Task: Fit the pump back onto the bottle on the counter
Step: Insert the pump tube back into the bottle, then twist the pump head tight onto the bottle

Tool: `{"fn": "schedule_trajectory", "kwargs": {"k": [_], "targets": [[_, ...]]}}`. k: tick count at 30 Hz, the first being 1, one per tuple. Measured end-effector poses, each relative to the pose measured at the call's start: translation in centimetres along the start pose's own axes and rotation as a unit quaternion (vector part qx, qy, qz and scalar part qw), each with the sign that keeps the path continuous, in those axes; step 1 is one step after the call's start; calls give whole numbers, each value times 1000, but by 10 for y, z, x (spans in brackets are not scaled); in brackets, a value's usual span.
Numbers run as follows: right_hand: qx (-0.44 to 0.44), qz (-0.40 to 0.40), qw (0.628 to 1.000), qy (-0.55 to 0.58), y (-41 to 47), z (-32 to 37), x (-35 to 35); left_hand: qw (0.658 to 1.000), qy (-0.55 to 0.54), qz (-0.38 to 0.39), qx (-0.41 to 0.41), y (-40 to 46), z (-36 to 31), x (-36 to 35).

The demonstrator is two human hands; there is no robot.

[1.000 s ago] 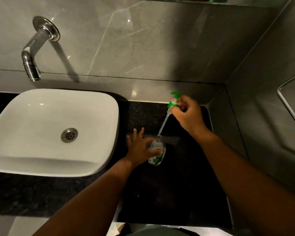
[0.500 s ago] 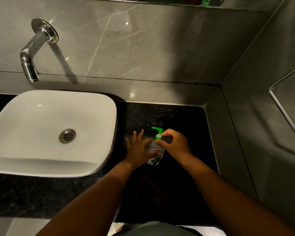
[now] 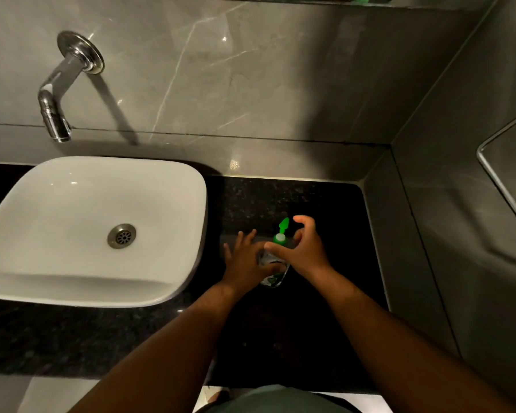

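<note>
Two hands at work | bottle (image 3: 273, 271) on dark counter (image 3: 334, 204) is being gripped by left hand (image 3: 246, 260) | green pump (image 3: 281, 232), seated between right hand (image 3: 306, 248) fingertips, is being pinched at its collar | step judged: tightening; further twisting is being called for.

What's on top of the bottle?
A green pump sits on the bottle, nozzle pointing away. The right hand covers its collar, so whether it's screwed tight can't be seen.

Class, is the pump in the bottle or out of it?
In: the green pump sits on the bottle neck, no tube showing. Whether it is screwed tight, cannot tell.
</note>
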State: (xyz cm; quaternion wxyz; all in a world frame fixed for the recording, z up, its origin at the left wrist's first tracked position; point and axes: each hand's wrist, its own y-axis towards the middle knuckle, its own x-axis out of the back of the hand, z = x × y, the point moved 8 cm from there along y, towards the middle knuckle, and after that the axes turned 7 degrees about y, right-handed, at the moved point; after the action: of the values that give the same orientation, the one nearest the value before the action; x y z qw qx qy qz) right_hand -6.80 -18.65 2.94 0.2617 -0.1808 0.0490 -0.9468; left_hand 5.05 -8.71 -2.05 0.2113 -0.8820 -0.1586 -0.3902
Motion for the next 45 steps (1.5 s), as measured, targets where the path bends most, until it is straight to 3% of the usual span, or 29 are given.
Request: {"fn": "schedule_trajectory", "kwargs": {"k": [4, 9, 14, 19, 24, 29, 34, 41, 45], "targets": [[-7, 68, 996, 56, -2, -10, -9, 1000, 14, -3, 9, 2, 4, -1], [25, -20, 999, 20, -5, 0, 4, 1000, 21, 2, -5, 0, -2, -4], [21, 42, 996, 82, -5, -1, -6, 1000, 19, -9, 15, -3, 0, 1], [54, -42, 998, 4, -9, 7, 6, 1000, 17, -9, 0, -6, -5, -1], [40, 28, 996, 74, -9, 0, -6, 999, 22, -16, 18, -5, -2, 3], [42, -42, 998, 19, -11, 5, 7, 999, 33, -15, -1, -5, -6, -1], [30, 44, 996, 74, -9, 6, -4, 999, 37, -19, 3, -3, -7, -2], [1, -63, 997, 38, -7, 0, 0, 999, 38, -12, -23, -2, -12, -6], [6, 20, 994, 109, -10, -6, -4, 999, 35, -2, -2, 1, -7, -3]]}}
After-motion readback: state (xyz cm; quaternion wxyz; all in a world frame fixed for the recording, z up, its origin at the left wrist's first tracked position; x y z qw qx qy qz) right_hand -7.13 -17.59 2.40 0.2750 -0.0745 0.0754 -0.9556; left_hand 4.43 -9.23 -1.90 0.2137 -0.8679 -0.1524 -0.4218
